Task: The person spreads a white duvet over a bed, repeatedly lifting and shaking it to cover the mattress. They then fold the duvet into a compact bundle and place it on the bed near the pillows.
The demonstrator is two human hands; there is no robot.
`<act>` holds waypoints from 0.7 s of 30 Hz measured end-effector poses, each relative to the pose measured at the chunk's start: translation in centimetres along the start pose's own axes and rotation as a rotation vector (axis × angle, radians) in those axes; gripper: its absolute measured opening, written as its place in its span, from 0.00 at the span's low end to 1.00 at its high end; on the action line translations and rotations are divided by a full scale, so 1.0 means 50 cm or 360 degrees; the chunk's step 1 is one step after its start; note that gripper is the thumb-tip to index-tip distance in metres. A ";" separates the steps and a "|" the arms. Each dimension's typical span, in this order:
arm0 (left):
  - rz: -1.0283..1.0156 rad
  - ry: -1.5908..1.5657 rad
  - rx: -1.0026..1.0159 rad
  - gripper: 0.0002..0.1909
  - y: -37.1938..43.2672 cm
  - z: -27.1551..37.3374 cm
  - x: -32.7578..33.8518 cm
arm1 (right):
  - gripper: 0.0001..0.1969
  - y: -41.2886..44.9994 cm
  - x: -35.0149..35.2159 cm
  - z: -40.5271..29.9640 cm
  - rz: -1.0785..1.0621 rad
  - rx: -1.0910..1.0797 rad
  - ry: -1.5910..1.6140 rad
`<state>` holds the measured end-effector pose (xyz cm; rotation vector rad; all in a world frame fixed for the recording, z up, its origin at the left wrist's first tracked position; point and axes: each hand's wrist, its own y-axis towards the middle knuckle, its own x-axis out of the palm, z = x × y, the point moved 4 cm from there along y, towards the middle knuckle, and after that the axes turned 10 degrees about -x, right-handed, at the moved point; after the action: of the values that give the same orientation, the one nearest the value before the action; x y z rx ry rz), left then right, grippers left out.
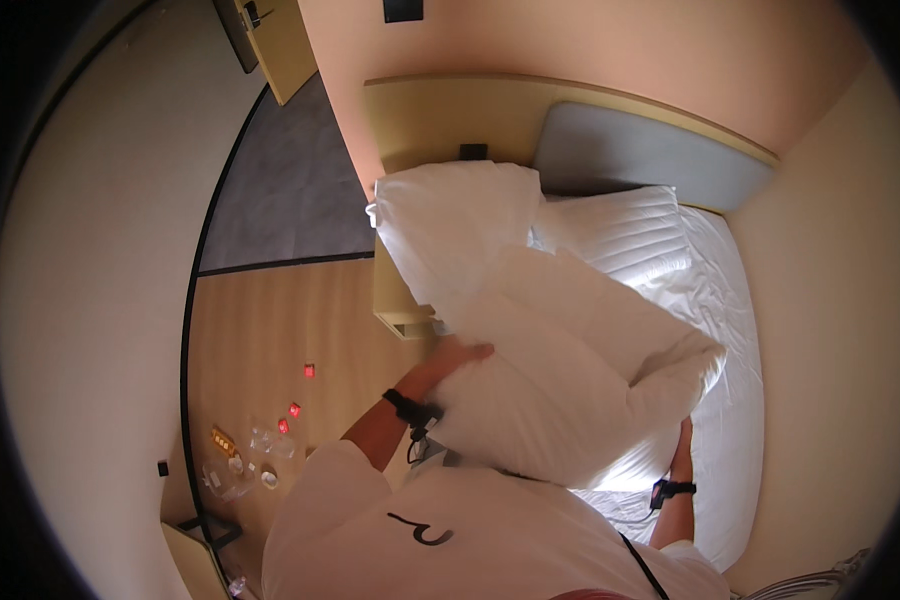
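Note:
A large, plump white pillow [555,375], creased near its right corner, is tilted up before me over the bed. My left hand [457,361] grips its left side, with the thumb lying across the cloth. On the other side my right hand [685,431] reaches up to the pillow's lower right edge; its fingers are hidden behind it. Beyond lies a second white pillow [457,214], partly covered by the first. A third, ribbed white pillow [622,229] rests on the rumpled white bed sheet [727,420] by the headboard.
A wooden headboard [450,112] with a grey padded panel [645,154] stands against the wall. Left of the bed is a bedside cabinet [401,311]. Small red packets [294,410] and clear plastic wrapping [270,441] litter the wooden floor [270,330]. A door [281,52] stands ajar at upper left.

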<state>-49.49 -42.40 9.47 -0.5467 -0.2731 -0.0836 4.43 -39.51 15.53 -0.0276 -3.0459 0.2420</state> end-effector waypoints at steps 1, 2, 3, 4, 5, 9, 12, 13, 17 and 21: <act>0.0042 0.0044 0.0022 0.32 -0.072 0.047 -0.039 | 0.31 -0.007 0.088 -0.070 -0.0056 -0.0087 -0.0026; 0.0032 -0.0125 0.0061 0.31 -0.153 0.096 -0.040 | 0.31 -0.021 0.124 -0.111 -0.0089 -0.0166 -0.0072; 0.0043 -0.0282 0.0106 0.30 -0.222 0.172 -0.057 | 0.30 0.000 0.171 -0.164 -0.0189 -0.0247 -0.0100; 0.0078 -0.0320 0.0162 0.28 -0.266 0.217 -0.091 | 0.30 0.028 0.207 -0.191 -0.0256 -0.0277 -0.0105; 0.0085 -0.0301 0.0158 0.28 -0.314 0.268 -0.115 | 0.29 0.034 0.277 -0.246 -0.0335 -0.0277 -0.0058; 0.0116 -0.0365 0.0212 0.28 -0.508 0.466 -0.185 | 0.30 0.033 0.535 -0.433 -0.0449 -0.0414 -0.0044; 0.0218 -0.0442 0.0281 0.28 -0.559 0.522 -0.255 | 0.32 0.066 0.640 -0.460 -0.0547 -0.0563 -0.0103; 0.0293 -0.0492 0.0341 0.28 -0.557 0.542 -0.288 | 0.33 0.117 0.660 -0.435 -0.0510 -0.0484 -0.0123; 0.0737 0.0038 0.0050 0.33 -0.284 0.490 -0.545 | 0.42 0.396 0.759 -0.320 -0.0413 -0.0317 -0.0588; 0.1629 0.1054 -0.0153 0.47 -0.129 0.329 -0.713 | 0.54 0.412 1.001 -0.147 -0.0618 -0.0057 -0.1123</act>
<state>-88.56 -39.06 16.23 -0.6687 0.6729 0.7095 -44.53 -16.78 23.72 0.8029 -3.6324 0.1964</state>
